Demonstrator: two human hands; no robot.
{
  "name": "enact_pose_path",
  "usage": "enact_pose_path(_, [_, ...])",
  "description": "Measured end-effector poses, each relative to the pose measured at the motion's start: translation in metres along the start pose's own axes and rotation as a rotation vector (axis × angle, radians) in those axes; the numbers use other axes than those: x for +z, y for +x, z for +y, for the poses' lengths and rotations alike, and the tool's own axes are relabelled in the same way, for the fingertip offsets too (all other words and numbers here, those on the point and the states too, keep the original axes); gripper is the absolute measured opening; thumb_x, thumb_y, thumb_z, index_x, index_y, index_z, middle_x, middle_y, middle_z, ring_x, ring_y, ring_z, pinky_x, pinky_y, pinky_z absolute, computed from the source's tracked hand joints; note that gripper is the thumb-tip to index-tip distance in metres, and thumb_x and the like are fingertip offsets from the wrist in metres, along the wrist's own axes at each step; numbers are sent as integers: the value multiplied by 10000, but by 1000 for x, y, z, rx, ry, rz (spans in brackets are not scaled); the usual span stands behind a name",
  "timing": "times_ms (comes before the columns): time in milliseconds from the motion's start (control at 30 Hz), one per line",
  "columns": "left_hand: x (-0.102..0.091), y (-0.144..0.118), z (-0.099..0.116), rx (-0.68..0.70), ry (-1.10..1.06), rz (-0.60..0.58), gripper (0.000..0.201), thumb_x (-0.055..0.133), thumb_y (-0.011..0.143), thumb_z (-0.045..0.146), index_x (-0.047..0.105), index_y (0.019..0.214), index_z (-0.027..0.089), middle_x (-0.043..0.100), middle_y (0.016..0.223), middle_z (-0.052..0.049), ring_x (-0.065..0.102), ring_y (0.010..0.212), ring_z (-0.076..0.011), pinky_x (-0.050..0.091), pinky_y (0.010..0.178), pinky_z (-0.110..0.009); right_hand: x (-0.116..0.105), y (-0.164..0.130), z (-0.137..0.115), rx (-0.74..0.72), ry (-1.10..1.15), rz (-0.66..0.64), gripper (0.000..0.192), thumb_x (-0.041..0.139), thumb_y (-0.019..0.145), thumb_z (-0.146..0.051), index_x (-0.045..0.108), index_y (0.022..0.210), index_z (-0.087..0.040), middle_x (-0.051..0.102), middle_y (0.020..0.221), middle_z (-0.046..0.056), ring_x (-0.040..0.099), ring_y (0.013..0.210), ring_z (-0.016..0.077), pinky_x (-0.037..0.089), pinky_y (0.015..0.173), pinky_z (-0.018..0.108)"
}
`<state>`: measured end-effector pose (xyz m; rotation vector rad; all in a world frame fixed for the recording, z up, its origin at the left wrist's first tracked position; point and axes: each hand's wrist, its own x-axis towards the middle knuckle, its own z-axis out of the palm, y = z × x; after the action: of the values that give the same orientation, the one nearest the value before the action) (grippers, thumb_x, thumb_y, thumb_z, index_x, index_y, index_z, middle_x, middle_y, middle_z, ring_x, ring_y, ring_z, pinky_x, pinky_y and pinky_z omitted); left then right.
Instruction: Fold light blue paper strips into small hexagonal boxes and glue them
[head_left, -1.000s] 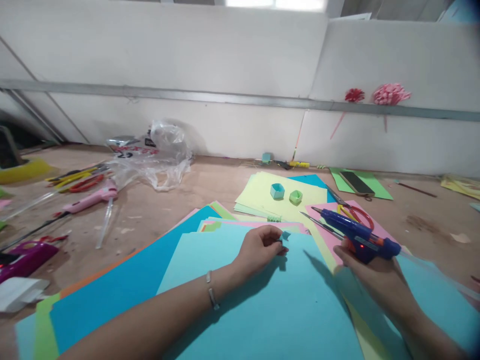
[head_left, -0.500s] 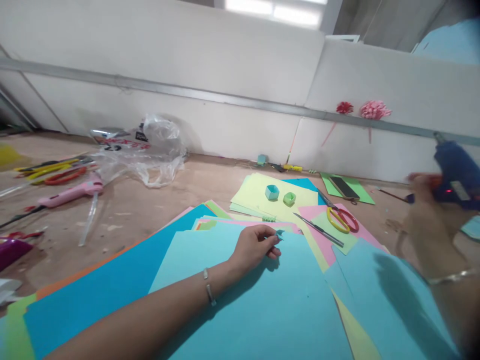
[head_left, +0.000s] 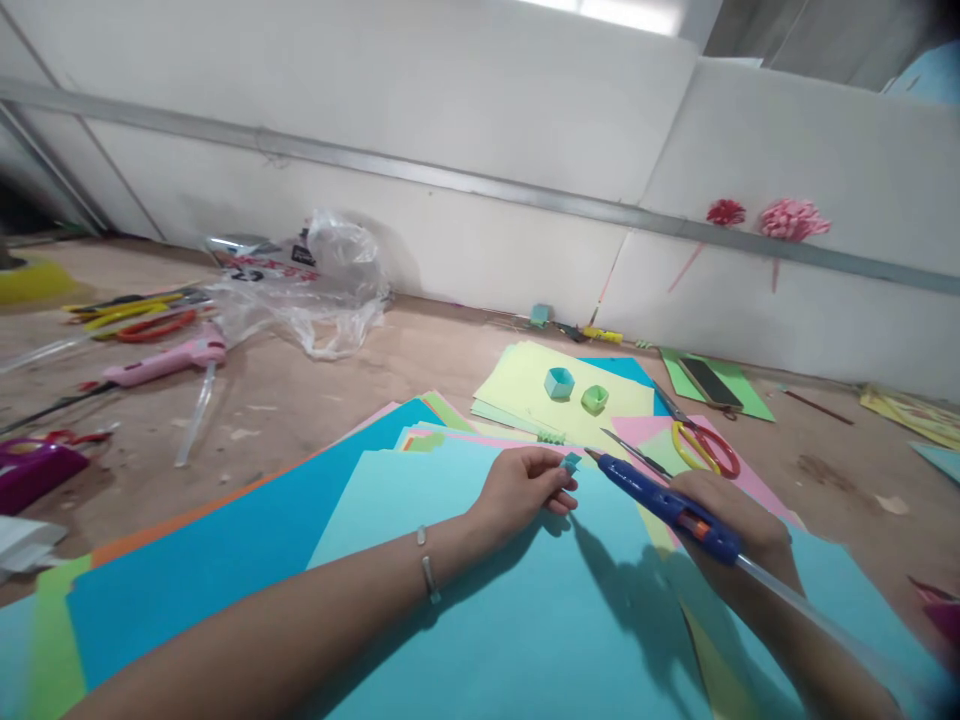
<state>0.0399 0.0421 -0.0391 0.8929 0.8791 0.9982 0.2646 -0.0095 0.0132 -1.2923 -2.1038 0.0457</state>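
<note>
Blue and small, the folded paper piece sits pinched in the left hand above the light blue sheet on the table. Just right of it, the right hand grips a blue glue gun, nozzle almost touching the piece.

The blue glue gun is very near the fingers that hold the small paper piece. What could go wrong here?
1. The blue glue gun nozzle points at the small paper piece pinched in the left hand; glue could likely burn the fingertips.
2. Drips might mark the light blue sheet underneath.
</note>
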Motion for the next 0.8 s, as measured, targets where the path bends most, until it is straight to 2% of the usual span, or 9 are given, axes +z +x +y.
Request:
enact_pose_path(233, [2, -2, 4, -21, 27, -8, 191, 792, 686, 214, 701, 799, 90, 677, 644, -43, 663, 518, -120, 535, 487, -200, 6, -6, -1, 67, -48, -75, 252, 451, 918, -304, 584, 724, -213, 636, 774, 69, 577, 705, 188, 428, 622, 289])
enact_pose_path(433, [3, -4, 5, -34, 43, 11, 187, 782, 688, 183, 706, 833, 92, 686, 644, -48, 664, 517, -122, 537, 484, -197, 13, -8, 6, -39, -32, -32, 208, 463, 914, -220, 558, 730, -196, 560, 710, 25, 513, 643, 150, 375, 611, 263])
enact_pose_path(800, [4, -6, 4, -21, 24, 8, 433, 842, 618, 251, 711, 987, 67, 699, 663, -55, 666, 521, -133, 547, 491, -222, 20, -13, 15, -55, -91, -25, 184, 459, 915, -218, 503, 737, -206, 506, 699, 9, 460, 630, 144, 316, 576, 254])
